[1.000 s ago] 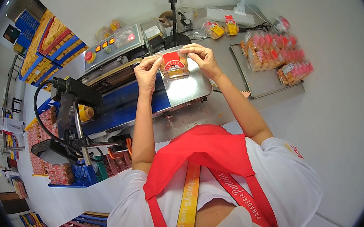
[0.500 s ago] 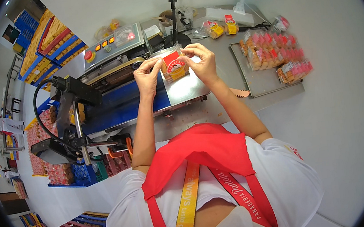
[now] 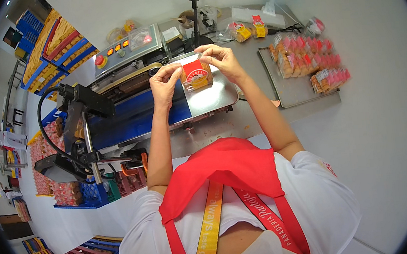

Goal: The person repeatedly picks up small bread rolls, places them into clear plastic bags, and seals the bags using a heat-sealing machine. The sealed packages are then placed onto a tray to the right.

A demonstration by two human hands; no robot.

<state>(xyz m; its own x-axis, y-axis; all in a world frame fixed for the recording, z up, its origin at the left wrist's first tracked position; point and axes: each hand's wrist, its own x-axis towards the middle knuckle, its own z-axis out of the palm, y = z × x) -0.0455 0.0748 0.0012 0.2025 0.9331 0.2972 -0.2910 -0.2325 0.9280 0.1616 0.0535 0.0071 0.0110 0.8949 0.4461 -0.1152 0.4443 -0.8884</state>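
Head view: clear packet with a red-and-yellow label sits between my two hands, over the bright metal plate at the right end of the blue belt; whether it rests on the plate or is lifted slightly, I cannot tell. My left hand pinches its left edge, thumb against forefinger. My right hand reaches across its far right corner, fingertips bent onto the clear film there; whether they grip it or merely touch, I cannot make out. From my left fingers the packet lies directly to the right; from my right fingers it lies to the left and nearer my body. It looks barely longer than wide, its longer line running near to far with a slight tilt. Neither hand is nearer, since both meet it. Beyond my left hand stands the control panel; well to the right, a tray carries more filled packs.
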